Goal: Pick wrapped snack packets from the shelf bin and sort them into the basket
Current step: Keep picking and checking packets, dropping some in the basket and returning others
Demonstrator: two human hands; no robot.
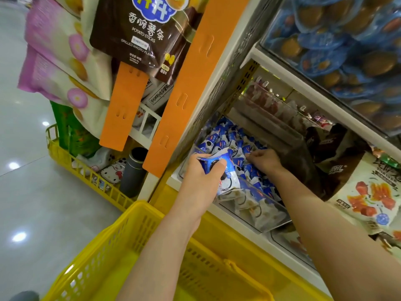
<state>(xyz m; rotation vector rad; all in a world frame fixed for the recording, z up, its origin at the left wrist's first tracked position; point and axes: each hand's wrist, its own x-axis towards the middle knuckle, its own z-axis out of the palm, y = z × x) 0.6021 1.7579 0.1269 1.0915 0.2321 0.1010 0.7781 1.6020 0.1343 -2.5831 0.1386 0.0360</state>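
A clear shelf bin (272, 218) holds several blue and white wrapped snack packets (227, 135). My left hand (201, 177) grips a bunch of these packets (227, 177) above the bin's left front corner. My right hand (265, 159) is down in the bin, its fingers pinching a packet among the pile. The yellow basket (121, 242) stands below my left forearm in front of the shelf; the part of its inside that shows holds nothing.
Orange shelf uprights (184, 88) stand just left of the bin. A second yellow basket (71, 161) with a grey cylinder and small toys sits on the floor at the left. Hanging snack bags (138, 29) crowd above, blue packets (338, 40) on the upper shelf, large bags (373, 192) at the right.
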